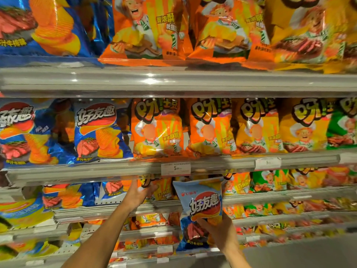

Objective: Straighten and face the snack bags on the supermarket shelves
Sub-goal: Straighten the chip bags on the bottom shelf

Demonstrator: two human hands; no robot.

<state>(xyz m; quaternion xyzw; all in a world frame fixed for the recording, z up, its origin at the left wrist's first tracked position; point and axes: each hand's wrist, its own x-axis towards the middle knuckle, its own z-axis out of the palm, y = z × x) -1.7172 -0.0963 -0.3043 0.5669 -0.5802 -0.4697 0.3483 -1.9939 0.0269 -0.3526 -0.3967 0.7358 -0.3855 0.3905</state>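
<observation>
Right hand (218,232) grips pale-blue crinkly foil chip bag (201,206) off-shelf; left hand (138,194) holds orange foil snack bag (154,188) on third shelf.
Risk: blue bag misfiled among orange facings, or neighbours toppled.

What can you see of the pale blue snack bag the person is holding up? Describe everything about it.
The pale blue snack bag is glossy, crinkled foil: pale at the top, darker blue below, with bold lettering on a red oval and pictured ridged crisps and meat. It is upright, front facing out, off the shelves. The right hand grips its lower right part.
</observation>
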